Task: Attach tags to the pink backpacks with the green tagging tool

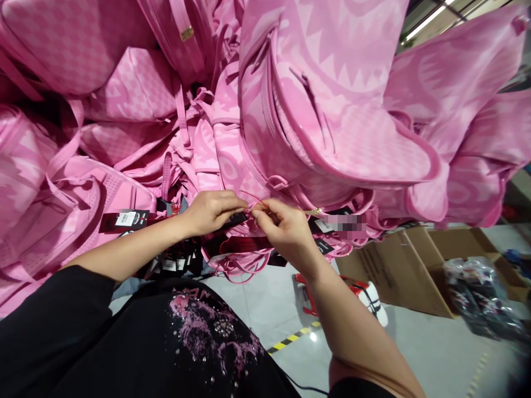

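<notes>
My two hands meet in front of a pink backpack [352, 143] with a shark-teeth print, its front pocket partly unzipped. The fingertips of my right hand [286, 226] pinch a thin red string [251, 195], whose loose end sticks up to the left. My left hand [213, 211] is closed, with a black hang tag [233, 221] under its fingers; its fingertips are close to the string and partly hidden. Below the hands hangs a dark red strip [244, 244]. Another black hang tag [128, 219] with a white label lies left of my left wrist.
Many pink bags [141, 83] are heaped to the left and behind, with more pink bags [452, 99] at right. An open cardboard box [385, 271] and plastic-wrapped goods [483, 293] stand on the floor at right. A red and white object [365, 298] is below my right forearm.
</notes>
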`<state>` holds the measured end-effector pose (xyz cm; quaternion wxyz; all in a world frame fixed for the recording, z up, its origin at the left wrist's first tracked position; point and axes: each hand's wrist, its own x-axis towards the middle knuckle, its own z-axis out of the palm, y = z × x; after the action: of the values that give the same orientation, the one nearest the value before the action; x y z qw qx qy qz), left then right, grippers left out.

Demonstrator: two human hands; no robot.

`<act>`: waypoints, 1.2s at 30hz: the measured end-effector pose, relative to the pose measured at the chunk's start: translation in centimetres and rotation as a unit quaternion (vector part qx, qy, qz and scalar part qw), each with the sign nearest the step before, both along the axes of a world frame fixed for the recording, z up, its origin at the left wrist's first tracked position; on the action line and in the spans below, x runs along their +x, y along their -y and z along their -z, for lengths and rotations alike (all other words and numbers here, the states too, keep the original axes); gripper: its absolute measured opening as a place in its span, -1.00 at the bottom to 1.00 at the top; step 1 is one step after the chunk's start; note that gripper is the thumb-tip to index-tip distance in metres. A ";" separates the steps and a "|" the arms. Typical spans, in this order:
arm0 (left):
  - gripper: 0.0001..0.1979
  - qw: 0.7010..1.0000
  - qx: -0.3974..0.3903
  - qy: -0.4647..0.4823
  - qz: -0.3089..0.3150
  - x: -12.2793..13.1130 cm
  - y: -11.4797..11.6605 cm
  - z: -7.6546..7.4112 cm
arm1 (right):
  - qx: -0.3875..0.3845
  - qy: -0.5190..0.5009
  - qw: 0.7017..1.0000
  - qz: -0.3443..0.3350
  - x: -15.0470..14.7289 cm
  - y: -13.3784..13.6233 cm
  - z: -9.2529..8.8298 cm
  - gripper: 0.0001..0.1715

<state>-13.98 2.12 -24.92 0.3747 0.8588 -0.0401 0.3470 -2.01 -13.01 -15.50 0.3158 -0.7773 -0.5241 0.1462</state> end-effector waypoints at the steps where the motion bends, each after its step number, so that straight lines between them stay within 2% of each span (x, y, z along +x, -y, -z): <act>1: -0.73 1.000 0.004 -0.006 -0.001 0.0 0.0 0.0 | -0.001 0.001 1.000 0.001 0.0 0.0 0.0 -0.83; 10: -0.71 0.998 0.042 -0.047 0.004 -0.4 -0.4 -0.9 | -0.009 0.089 0.994 -0.054 -0.1 -0.5 0.3 -0.78; 16: -0.69 0.995 0.059 -0.076 0.004 -0.4 -0.8 -1.6 | -0.008 0.092 0.994 -0.064 -0.3 -0.7 0.2 -0.78; 20: -0.77 0.995 0.023 -0.100 0.020 -0.4 -0.9 -1.9 | -0.022 0.110 0.991 -0.072 -0.1 -0.8 0.5 -0.76; 24: -0.87 0.985 -0.013 -0.170 0.026 -0.4 -1.1 -2.7 | -0.050 0.112 0.989 -0.082 -0.1 -0.8 0.6 -0.75; 27: -0.87 0.983 0.079 -0.165 0.003 -0.5 -1.0 -3.4 | -0.067 0.102 0.989 -0.085 0.0 -1.0 0.6 -0.73; 31: -0.82 0.968 0.226 -0.086 -0.070 -0.7 -0.1 -3.4 | -0.085 0.086 0.990 -0.069 0.1 -1.1 0.7 -0.70; 33: -0.77 0.964 0.243 -0.059 -0.089 -0.6 0.2 -3.0 | -0.084 0.066 0.993 -0.059 0.1 -1.1 0.7 -0.72; 36: -0.76 0.979 0.194 -0.055 -0.042 -0.3 -0.1 -2.6 | -0.077 0.048 0.994 -0.054 0.2 -0.9 0.6 -0.74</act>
<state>-14.32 2.19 -22.35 0.1876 0.9340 -0.0497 0.3001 -1.79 -12.08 -16.11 0.2215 -0.7761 -0.5667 0.1657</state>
